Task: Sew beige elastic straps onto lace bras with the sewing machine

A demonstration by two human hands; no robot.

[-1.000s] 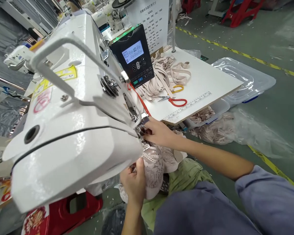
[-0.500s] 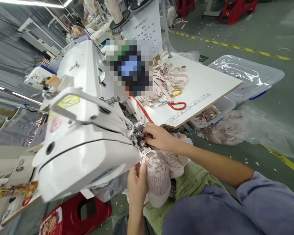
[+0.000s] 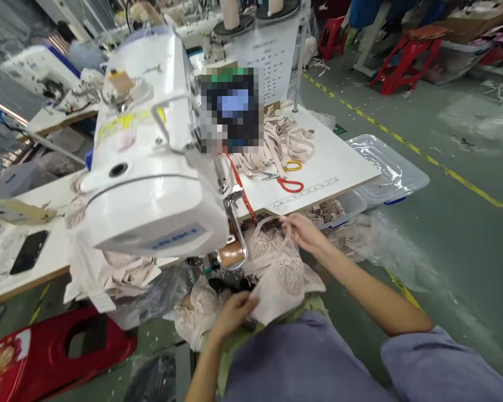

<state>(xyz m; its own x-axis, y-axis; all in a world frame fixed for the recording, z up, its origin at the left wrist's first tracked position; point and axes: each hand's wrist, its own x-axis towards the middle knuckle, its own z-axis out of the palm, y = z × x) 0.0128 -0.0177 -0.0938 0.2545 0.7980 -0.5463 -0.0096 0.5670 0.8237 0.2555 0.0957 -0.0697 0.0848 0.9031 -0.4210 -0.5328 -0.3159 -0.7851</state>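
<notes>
A pale pink lace bra (image 3: 287, 273) hangs over my lap, in front of the white sewing machine (image 3: 159, 206). High on its right side, my right hand (image 3: 305, 233) pinches the bra's strap between thumb and fingers. Lower down, my left hand (image 3: 236, 312) is closed on the left edge of the same bra; part of its fingers is hard to see. A second bra piece (image 3: 204, 301) lies left of that hand, partly behind it. The bra is apart from the machine's needle area.
On the white table (image 3: 339, 167) lie scissors (image 3: 291, 184) with red and yellow handles and a heap of pale straps (image 3: 272, 148). Clear plastic bins (image 3: 385, 173) stand beyond its right edge. A red stool (image 3: 54, 357) is at lower left, a phone (image 3: 29, 251) on the left tabletop.
The bra has come away from the machine's needle area toward my lap. My right hand moved right and down with the strap; my left hand moved lower. The view has shifted.
</notes>
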